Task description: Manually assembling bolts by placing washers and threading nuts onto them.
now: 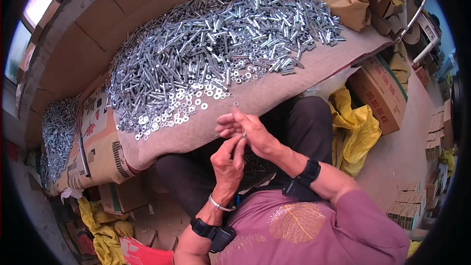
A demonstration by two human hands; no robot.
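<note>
My left hand [228, 161] is closed, thumb and forefinger pinched on a small shiny metal piece [244, 135] whose kind I cannot make out. Right against it, my right hand [257, 136] has its fingers stretched toward the left and apart. A small metal ring [236, 104] shows just beyond its uppermost fingertip; whether it touches the finger I cannot tell. Both hands are over my lap, at the near edge of a pinkish cloth [216, 122]. Flat washers [204, 106] and rings lie loose on the cloth, in front of a large heap of metal pins or sleeves [196, 54].
Left of the cloth, a second heap of small metal parts [60, 137] lies near a metal rod [83, 154]. A cardboard box [378, 93] and a yellow bag [355, 132] stand at the right. Another yellow bag [103, 225] is at the lower left. Small boxes [408, 208] are stacked on the right-hand floor.
</note>
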